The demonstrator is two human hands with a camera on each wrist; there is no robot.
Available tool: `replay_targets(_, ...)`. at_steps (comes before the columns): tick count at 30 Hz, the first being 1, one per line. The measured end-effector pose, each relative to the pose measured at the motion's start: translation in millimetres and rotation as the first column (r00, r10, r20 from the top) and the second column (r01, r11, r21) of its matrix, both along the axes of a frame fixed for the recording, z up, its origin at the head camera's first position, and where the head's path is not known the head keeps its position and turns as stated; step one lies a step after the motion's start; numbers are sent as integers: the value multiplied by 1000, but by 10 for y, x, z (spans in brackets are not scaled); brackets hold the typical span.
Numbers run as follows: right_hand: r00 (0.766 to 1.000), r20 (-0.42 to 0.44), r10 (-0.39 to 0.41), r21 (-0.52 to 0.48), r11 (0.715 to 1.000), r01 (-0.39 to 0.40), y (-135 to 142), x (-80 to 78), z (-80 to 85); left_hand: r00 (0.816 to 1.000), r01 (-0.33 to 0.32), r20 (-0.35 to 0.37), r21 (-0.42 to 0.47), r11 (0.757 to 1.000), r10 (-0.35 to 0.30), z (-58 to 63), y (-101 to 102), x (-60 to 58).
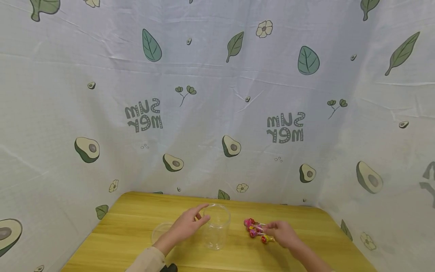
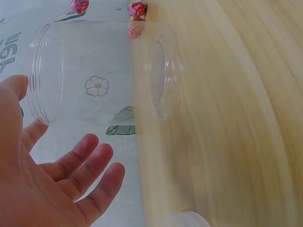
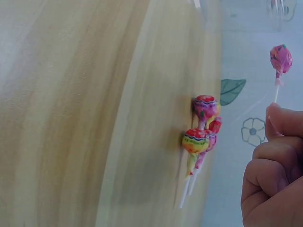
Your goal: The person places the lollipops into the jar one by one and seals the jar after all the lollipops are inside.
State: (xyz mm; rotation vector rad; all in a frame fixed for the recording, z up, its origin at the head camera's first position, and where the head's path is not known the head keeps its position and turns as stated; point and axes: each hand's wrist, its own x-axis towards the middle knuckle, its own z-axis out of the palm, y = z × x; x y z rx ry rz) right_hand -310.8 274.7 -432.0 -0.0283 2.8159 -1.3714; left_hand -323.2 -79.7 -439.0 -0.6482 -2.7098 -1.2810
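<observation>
Lollipops (image 3: 196, 140) lay in a little heap on the wooden table (image 1: 136, 215), to the right of your clear plastic jar (image 1: 215, 233). You had one pink lollipop (image 3: 281, 59) up off the table, and your right hand (image 1: 281, 233) pinched its white stick (image 3: 276, 94). Your left hand (image 1: 187, 226) was loose, its thumb and pointing finger seeming to touch the jar's rim (image 2: 39, 75), the other fingers not wrapped round anything. The jar stood upright with its mouth open. It looked like you were near the start: one lollipop was picked up, the rest of the heap was left, and no lollipop could be made out inside the jar.

Some bits were hard to see. The lollipops hid one another, so you couldn't count them for sure. Your left arm (image 1: 165, 243) covered part of a round clear thing (image 1: 158, 228), maybe the lid. A black thing (image 1: 172, 268) was cut off at the bottom, too little to name.
</observation>
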Motion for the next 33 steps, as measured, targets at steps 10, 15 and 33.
replay_targets(10, 999, 25, -37, -4, 999, 37, -68, -43, 140, 1000, 7, 12, 16, 1000, -7, -42, 17, -14)
replay_targets(15, 1000, -3, -10, 6, 1000, 10, -77, -81, 204, 1000, 0, 11, 12, 1000, 0, -53, 22, -17)
replay_targets(33, 998, -59, 23, 37, 999, -20, -267, -176, 498, 1000, 5, 17, 7, 1000, -5, -31, 8, -11)
